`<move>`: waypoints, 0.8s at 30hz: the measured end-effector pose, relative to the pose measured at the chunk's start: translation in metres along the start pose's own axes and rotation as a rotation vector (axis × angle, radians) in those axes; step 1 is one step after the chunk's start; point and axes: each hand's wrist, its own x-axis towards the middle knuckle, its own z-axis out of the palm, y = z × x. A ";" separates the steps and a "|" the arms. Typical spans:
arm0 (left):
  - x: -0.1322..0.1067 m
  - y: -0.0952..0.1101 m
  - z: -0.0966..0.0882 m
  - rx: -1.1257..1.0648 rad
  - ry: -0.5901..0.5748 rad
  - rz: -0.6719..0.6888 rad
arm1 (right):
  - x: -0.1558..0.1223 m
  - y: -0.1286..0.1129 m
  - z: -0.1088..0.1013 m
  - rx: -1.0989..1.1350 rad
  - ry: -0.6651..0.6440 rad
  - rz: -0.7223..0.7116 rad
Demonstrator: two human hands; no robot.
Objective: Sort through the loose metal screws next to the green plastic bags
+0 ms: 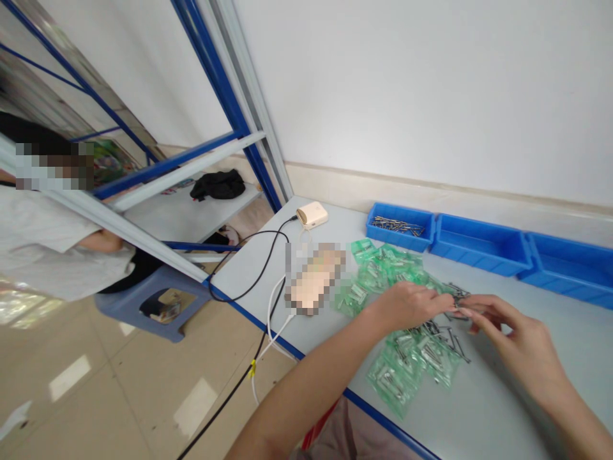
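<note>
Grey table (479, 415) against white wall (431, 83). Count: three blue bins (479, 255) in a row, leftmost with screws in it; one cream power bank (313, 214); one seated person (52, 239) on one stool (122, 310). Green see-through bags (393, 382): well over five, overlap spoils an exact count. Right hand (524, 335): thumb and fingers pinched on a few screws (460, 297), above the loose pile (437, 329) by the bags. Left hand (409, 306): curled, fingertips at same screws, can't tell if gripping. Screws are thin, dark silver, long-shanked.
</note>
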 end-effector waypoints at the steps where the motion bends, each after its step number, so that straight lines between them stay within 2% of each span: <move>1: 0.000 0.000 0.000 0.001 -0.008 -0.005 | 0.000 0.001 0.000 0.004 0.000 -0.007; 6: 0.000 0.002 0.000 -0.023 -0.008 -0.039 | 0.000 -0.003 -0.001 0.029 0.048 0.019; 11: -0.001 0.001 -0.004 0.020 -0.061 0.006 | 0.000 -0.010 -0.004 0.041 -0.007 0.024; 20: 0.000 0.001 0.000 0.001 0.014 -0.025 | 0.000 -0.004 -0.002 -0.029 -0.008 -0.025; 24: -0.001 0.000 -0.002 0.014 -0.014 0.008 | 0.000 -0.008 -0.002 -0.004 -0.038 -0.021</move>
